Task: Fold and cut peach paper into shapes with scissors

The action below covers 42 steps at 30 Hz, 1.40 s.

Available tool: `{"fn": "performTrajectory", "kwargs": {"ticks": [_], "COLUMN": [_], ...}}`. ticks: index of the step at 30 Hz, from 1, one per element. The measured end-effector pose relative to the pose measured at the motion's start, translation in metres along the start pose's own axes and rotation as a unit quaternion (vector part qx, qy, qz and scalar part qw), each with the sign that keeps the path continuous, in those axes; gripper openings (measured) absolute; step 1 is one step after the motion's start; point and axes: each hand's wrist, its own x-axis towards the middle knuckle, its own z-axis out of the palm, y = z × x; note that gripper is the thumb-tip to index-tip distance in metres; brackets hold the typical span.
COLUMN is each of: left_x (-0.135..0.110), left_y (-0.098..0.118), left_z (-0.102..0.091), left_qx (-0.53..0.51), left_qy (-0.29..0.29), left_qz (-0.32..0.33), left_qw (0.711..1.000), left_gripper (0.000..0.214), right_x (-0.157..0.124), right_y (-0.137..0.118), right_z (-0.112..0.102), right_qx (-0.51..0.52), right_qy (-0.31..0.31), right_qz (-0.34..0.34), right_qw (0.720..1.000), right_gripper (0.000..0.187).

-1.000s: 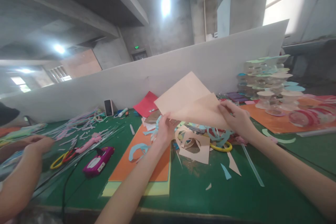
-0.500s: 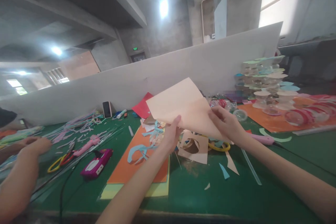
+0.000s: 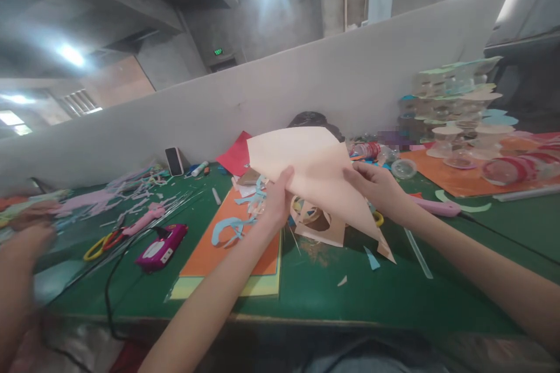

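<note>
A cream sheet of paper [image 3: 301, 157] is held up over the table between my two hands, bowed along its upper edge. My left hand [image 3: 279, 195] grips its lower left side, thumb on top. At the right edge my right hand [image 3: 376, 186] pinches the sheet, its fingers partly behind the paper. Beneath the sheet lies a cream offcut with a round hole [image 3: 324, 236]. Part of a yellow scissor handle [image 3: 378, 218] shows beside it. Blue paper strips [image 3: 230, 230] rest on a stack of orange paper [image 3: 210, 259] left of my left hand.
A magenta power strip [image 3: 161, 247], yellow-and-orange scissors [image 3: 98, 247] and a pink glue gun [image 3: 146, 220] lie left. Another pink glue gun [image 3: 437, 206] lies right, its cord trailing. Stacked plastic-bottle pieces [image 3: 459, 111] stand at the back right. Another person's arm [image 3: 21, 280] reaches in at left.
The view has tilted down, showing the table's front edge. The cream sheet is now more bowed, still in both hands. The other person's hand at left has shifted away and blurred.
</note>
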Motion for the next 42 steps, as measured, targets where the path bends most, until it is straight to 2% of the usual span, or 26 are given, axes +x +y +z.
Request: {"fn": "performTrajectory", "kwargs": {"ticks": [8, 15, 19, 26, 35, 42], "left_x": [0.003, -0.004, -0.004, 0.001, -0.001, -0.011], "left_y": [-0.001, -0.004, -0.006, -0.008, -0.009, -0.012], "left_z": [-0.003, 0.002, 0.002, -0.002, 0.000, 0.002], "left_qx": [-0.001, -0.007, -0.003, 0.008, -0.005, -0.018], "left_qy": [-0.005, -0.046, -0.032, -0.050, -0.062, -0.080], "left_qz": [0.003, 0.003, 0.006, 0.016, 0.005, -0.035], "left_qw": [1.000, 0.999, 0.999, 0.999, 0.998, 0.996], "left_gripper": [0.034, 0.040, 0.037, 0.036, 0.035, 0.041], "right_x": [-0.001, -0.003, -0.004, -0.004, -0.004, -0.004], "right_y": [-0.002, -0.007, -0.006, -0.006, -0.008, -0.009], "right_z": [0.000, -0.001, -0.002, 0.001, 0.000, 0.001], "right_qx": [-0.007, 0.001, -0.001, 0.004, 0.011, 0.009], "right_qy": [-0.012, 0.028, 0.013, 0.018, 0.026, 0.032], "right_qz": [0.011, 0.012, 0.000, -0.003, 0.014, 0.012], "right_qw": [1.000, 1.000, 1.000, 1.000, 0.999, 0.999], "right_gripper": [0.052, 0.051, 0.047, 0.038, 0.039, 0.040]}}
